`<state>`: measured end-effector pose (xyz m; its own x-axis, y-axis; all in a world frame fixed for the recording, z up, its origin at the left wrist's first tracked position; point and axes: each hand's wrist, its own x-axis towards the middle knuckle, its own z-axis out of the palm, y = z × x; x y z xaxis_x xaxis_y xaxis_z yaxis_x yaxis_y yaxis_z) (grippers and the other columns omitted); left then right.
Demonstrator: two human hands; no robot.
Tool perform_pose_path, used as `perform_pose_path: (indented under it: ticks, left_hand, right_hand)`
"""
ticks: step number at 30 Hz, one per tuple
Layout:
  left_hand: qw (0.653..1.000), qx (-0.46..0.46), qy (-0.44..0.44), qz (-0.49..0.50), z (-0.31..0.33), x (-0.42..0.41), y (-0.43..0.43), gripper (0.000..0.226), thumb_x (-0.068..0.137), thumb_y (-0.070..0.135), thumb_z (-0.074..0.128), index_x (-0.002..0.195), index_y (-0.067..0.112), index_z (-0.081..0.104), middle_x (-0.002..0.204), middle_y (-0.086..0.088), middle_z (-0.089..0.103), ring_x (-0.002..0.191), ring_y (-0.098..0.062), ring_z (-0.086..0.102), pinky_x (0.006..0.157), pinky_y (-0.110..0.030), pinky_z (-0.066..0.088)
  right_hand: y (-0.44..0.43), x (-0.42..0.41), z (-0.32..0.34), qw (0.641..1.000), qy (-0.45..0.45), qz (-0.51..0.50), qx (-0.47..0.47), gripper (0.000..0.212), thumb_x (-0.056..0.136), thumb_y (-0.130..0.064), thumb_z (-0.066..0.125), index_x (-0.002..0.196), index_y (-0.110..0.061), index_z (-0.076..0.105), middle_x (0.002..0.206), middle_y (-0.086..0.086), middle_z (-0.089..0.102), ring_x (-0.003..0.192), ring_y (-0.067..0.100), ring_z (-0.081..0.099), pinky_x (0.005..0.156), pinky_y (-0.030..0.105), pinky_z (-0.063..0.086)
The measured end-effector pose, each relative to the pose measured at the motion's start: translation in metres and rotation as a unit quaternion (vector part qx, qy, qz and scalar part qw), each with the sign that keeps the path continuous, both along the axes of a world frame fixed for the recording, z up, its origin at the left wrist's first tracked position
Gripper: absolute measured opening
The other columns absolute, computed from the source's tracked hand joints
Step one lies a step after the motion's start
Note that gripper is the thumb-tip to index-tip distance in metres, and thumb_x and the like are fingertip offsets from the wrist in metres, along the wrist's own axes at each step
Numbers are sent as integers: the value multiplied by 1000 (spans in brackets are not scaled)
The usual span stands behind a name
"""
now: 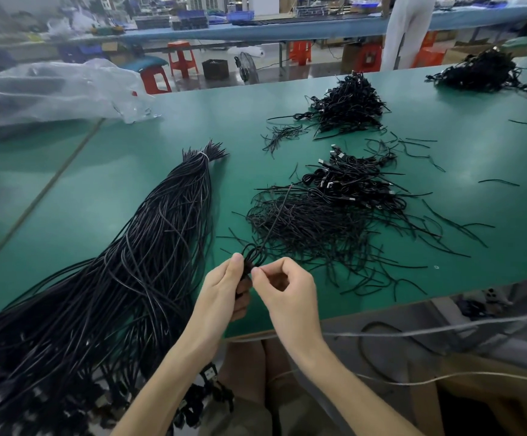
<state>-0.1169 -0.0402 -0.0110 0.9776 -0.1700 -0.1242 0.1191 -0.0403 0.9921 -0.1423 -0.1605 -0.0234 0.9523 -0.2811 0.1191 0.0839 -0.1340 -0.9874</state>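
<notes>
Over the near edge of a green table (98, 171), a left hand (224, 291) grips a small coiled black cable (251, 253) while the right hand (287, 294) fingers pinch a thin black tie (274, 221) at the coil. A heap of loose ties (312, 228) lies just beyond, a long cable bundle (149, 247) crowds the left, coiled cables (356, 180) are piled behind, and a plastic bag (51, 89) sits far left
</notes>
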Motion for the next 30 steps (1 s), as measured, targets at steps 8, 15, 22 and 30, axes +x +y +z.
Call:
perform_pose_path:
  ticks: [8,15,22,30]
  left_hand:
    - [998,49,-18,-22,4,1,10,42,111,24,39,69,17,38,57,8,30,44,-8,23,41,-20,20]
    - [991,42,-3,-128,18,-5,18,47,109,25,42,63,25,46,56,8,28,45,-8,22,41,-19,20]
    - [988,16,32,-151,17,-7,21,39,99,37,52,62,24,46,59,4,26,47,-12,20,42,-22,20]
    - [994,70,32,-83,10,-7,14,33,107,22,38,76,15,45,58,6,27,46,-11,17,43,-24,15]
  right_hand:
    - [-25,-4,2,987,59,137,65,37,81,-46,82,104,-23,64,97,-9,69,91,6,64,84,24,51]
    - [-30,10,16,947,44,306,89,56,83,-30,84,135,-37,62,139,-7,60,135,16,52,117,50,37]
    - [-35,5,8,953,29,293,69,42,86,-16,81,126,-19,69,124,2,72,122,17,63,113,41,45]
    - [-38,6,3,978,14,206,-29,33,81,-23,86,110,-18,72,107,-4,74,106,12,67,102,43,50]
